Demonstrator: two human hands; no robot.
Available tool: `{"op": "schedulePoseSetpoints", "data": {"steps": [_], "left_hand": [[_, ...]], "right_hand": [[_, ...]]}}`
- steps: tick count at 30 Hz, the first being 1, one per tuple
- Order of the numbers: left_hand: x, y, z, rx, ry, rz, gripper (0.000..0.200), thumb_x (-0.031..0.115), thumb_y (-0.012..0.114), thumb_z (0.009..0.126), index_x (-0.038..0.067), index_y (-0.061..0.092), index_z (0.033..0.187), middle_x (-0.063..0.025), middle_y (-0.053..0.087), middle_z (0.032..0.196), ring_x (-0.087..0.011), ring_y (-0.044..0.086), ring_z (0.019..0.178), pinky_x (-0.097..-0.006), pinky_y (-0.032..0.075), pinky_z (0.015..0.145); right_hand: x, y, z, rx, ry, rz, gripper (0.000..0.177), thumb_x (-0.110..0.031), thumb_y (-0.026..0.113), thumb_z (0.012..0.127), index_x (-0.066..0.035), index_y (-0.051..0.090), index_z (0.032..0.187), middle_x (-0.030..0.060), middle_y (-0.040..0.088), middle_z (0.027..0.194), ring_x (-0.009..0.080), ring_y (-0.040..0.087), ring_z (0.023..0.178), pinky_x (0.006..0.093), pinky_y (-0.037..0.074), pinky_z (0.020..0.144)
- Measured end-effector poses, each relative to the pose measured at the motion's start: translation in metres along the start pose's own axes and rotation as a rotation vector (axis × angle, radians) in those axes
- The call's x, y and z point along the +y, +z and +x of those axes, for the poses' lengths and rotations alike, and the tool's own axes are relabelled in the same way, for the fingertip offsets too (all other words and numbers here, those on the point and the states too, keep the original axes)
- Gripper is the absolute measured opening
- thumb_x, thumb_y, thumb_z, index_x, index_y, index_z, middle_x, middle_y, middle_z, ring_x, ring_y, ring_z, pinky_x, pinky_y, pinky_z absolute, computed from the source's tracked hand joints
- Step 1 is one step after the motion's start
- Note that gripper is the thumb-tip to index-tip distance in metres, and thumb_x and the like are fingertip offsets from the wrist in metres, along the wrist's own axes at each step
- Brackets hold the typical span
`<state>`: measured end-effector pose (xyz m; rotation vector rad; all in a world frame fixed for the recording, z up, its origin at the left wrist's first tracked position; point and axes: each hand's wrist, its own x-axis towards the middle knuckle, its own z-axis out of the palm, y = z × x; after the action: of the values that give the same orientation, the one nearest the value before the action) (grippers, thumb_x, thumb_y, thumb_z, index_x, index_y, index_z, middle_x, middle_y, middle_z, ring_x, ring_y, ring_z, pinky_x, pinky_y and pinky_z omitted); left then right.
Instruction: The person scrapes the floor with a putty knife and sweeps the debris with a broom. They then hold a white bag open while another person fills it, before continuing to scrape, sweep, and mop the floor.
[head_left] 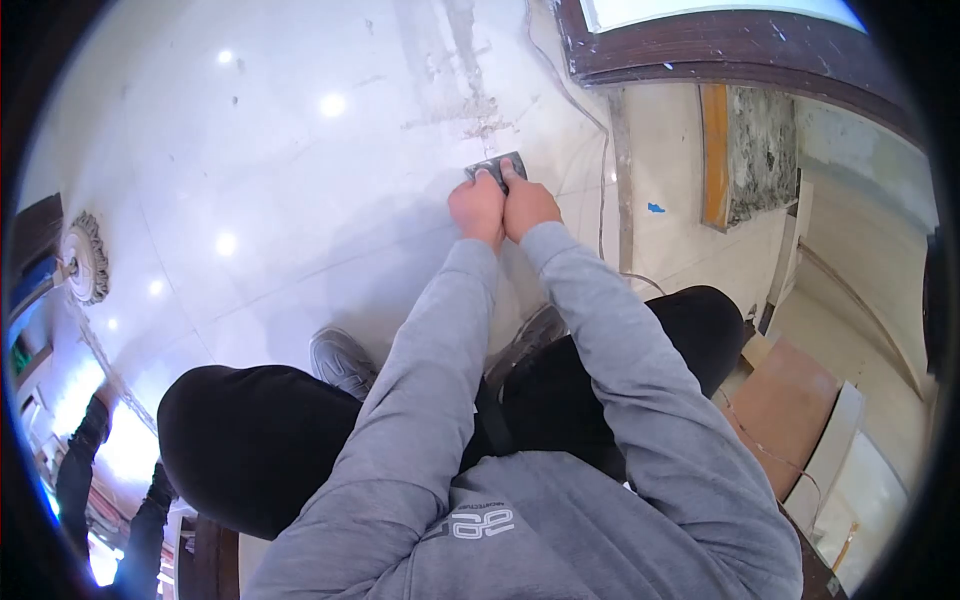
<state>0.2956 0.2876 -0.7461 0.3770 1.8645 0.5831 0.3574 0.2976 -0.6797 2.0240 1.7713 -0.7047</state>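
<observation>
Both my hands grip a small dark flat scraper (496, 166) at floor level. My left hand (477, 207) is closed on its near left side, thumb on top. Close beside it, my right hand (531, 206) is closed on the right side, its thumb also pressed on top. The fingers underneath are mostly hidden. Just beyond the scraper's far edge, a rough patch of brownish residue (484, 122) and grey smears mark the glossy pale tiled floor (290, 180).
A thin cable (570, 95) runs along the floor to the right. Beyond it lie a blue scrap (656, 208) and a stained panel (762, 150). A dark wooden frame (660, 62) stands at top right, a round mop head (88, 258) at left. Another person's legs (85, 455) show at lower left.
</observation>
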Motion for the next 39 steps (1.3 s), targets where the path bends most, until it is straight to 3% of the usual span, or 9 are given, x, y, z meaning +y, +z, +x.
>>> {"op": "schedulePoseSetpoints", "data": {"steps": [3,6,10,14,16,22,29,32,39], "left_hand": [[0.017,-0.004,-0.007,-0.131,-0.208,-0.683,0.037,0.020,0.051,0.080,-0.015,0.063,0.086,-0.0290,0.065,0.092,-0.0373,0.064,0.082,-0.0410,0.047,0.076],[0.016,-0.002,-0.011,-0.107,-0.209,-0.687,0.038,0.019,0.052,0.080,-0.016,0.061,0.088,-0.0283,0.065,0.091,-0.0363,0.064,0.081,-0.0404,0.048,0.074],[0.001,-0.008,-0.003,-0.079,0.025,-0.066,0.038,0.021,0.053,0.080,-0.014,0.064,0.089,-0.0274,0.066,0.091,-0.0351,0.064,0.086,-0.0394,0.048,0.077],[0.009,-0.011,-0.008,-0.105,-0.063,-0.224,0.039,0.024,0.053,0.080,-0.011,0.067,0.090,-0.0281,0.066,0.093,-0.0359,0.064,0.091,-0.0391,0.047,0.083],[0.001,-0.005,0.005,-0.050,0.002,0.162,0.041,0.026,0.043,0.087,-0.008,0.066,0.091,-0.0278,0.065,0.096,-0.0371,0.063,0.093,-0.0399,0.047,0.081],[0.016,-0.015,-0.003,-0.099,-0.198,-0.531,0.037,0.023,0.054,0.081,-0.010,0.067,0.089,-0.0262,0.067,0.091,-0.0343,0.065,0.089,-0.0390,0.048,0.080],[-0.022,-0.007,0.019,-0.003,0.248,0.178,0.045,0.032,0.049,0.084,-0.009,0.068,0.086,-0.0279,0.066,0.093,-0.0397,0.064,0.092,-0.0429,0.047,0.082],[0.008,-0.013,0.021,-0.072,-0.073,-0.306,0.045,0.032,0.049,0.084,-0.009,0.068,0.088,-0.0282,0.066,0.094,-0.0399,0.063,0.093,-0.0423,0.048,0.083],[0.007,-0.033,0.001,0.004,0.039,-0.134,0.045,0.032,0.051,0.084,-0.009,0.067,0.085,-0.0290,0.065,0.092,-0.0410,0.063,0.092,-0.0431,0.047,0.083]], "right_hand": [[0.001,-0.007,0.012,-0.064,0.035,-0.008,0.043,-0.028,0.031,0.099,-0.017,0.046,0.138,0.0234,0.063,0.108,0.0389,0.061,0.100,0.0450,0.048,0.088],[0.002,-0.005,0.009,-0.069,0.044,0.032,0.045,-0.034,0.027,0.101,-0.016,0.048,0.136,0.0231,0.062,0.111,0.0391,0.060,0.104,0.0453,0.046,0.091],[-0.001,-0.001,0.002,-0.043,0.033,0.004,0.046,-0.033,0.024,0.101,-0.014,0.051,0.133,0.0229,0.063,0.111,0.0387,0.060,0.104,0.0453,0.046,0.091],[-0.001,-0.001,0.008,-0.086,0.074,0.050,0.045,-0.032,0.024,0.101,-0.020,0.043,0.140,0.0222,0.062,0.113,0.0383,0.060,0.104,0.0449,0.046,0.092],[-0.008,-0.004,-0.006,-0.070,0.076,0.037,0.045,-0.032,0.024,0.101,-0.019,0.044,0.139,0.0221,0.063,0.112,0.0387,0.060,0.105,0.0449,0.046,0.091],[-0.010,-0.001,0.001,-0.055,0.065,0.061,0.045,-0.031,0.025,0.100,-0.019,0.045,0.139,0.0228,0.062,0.113,0.0394,0.058,0.107,0.0446,0.046,0.092],[-0.011,0.006,-0.007,-0.016,0.022,0.093,0.044,-0.029,0.027,0.099,-0.018,0.046,0.137,0.0240,0.062,0.111,0.0400,0.059,0.104,0.0448,0.046,0.091],[-0.022,-0.003,0.008,-0.011,0.057,0.112,0.044,-0.029,0.027,0.099,-0.020,0.044,0.140,0.0236,0.062,0.113,0.0400,0.059,0.105,0.0447,0.046,0.091],[-0.023,0.004,-0.003,-0.055,0.028,0.064,0.045,-0.026,0.030,0.098,-0.023,0.039,0.143,0.0226,0.062,0.113,0.0376,0.060,0.105,0.0453,0.047,0.090]]}}
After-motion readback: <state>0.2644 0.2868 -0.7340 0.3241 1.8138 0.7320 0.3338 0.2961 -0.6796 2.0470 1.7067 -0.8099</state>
